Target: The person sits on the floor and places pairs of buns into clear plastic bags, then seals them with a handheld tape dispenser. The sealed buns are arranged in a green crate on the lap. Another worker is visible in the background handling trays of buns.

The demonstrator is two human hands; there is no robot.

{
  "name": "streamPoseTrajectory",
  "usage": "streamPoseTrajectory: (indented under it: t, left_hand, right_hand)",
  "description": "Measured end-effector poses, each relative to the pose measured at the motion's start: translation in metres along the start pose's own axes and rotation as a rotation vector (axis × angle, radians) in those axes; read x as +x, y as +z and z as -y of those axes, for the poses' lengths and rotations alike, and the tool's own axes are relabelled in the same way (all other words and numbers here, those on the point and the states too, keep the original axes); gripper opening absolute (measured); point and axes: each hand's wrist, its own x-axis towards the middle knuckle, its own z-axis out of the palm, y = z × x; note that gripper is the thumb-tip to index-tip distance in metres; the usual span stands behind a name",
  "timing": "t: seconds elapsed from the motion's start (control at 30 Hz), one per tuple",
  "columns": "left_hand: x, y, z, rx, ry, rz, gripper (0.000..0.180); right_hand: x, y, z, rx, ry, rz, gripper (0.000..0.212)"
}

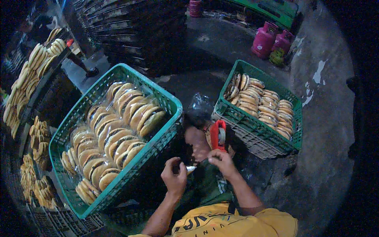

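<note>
My left hand [174,173] is curled, thumb towards its fingertips, in front of my lap. A small shiny white piece [191,169] shows beside the thumb; whether I grip it is unclear. My right hand [223,162] is closed in a pinch at the near end of a red tape dispenser [218,136] with a pale roll in it. What the pinch holds is too small to make out. On the left, a large green crate [177,103] carries rows of filled round buns [114,136], many in clear plastic.
At the right, filled buns [268,104] lie in another green crate [299,118], on top of a grey crate [252,136]. Unfilled-looking breads [29,81] are piled along the far left. Pink gas cylinders [264,40] stand at the back right. Dark clear plastic [200,102] lies between the crates.
</note>
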Motion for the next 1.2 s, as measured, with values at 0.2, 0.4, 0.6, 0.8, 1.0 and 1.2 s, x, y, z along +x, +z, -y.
streamPoseTrajectory:
  t: [0.2,0.4,0.6,0.8,1.0,1.2]
  left_hand:
    - [-0.005,-0.002,-0.005,0.031,0.177,-0.034,0.024]
    - [0.013,-0.023,-0.031,-0.312,-0.383,0.03,0.041]
    - [0.068,-0.059,-0.083,-0.327,0.113,0.56,0.065]
    - [0.157,-0.083,-0.098,0.364,0.336,0.238,0.054]
    - [0.152,-0.066,-0.057,0.66,0.094,0.634,0.075]
    - [0.14,-0.071,-0.055,-0.014,-0.1,0.352,0.066]
  right_hand:
    - [0.006,0.072,0.091,0.021,0.115,0.005,0.018]
    - [-0.002,0.073,0.123,-0.499,-0.502,0.13,0.031]
    - [0.049,0.056,0.169,-0.074,-0.666,-0.099,0.036]
    - [0.187,0.058,0.235,-0.333,-0.82,-0.12,0.026]
    - [0.25,0.113,0.211,-1.337,-0.6,0.347,0.034]
    - [0.2,0.094,0.227,-0.37,-0.856,0.334,0.018]
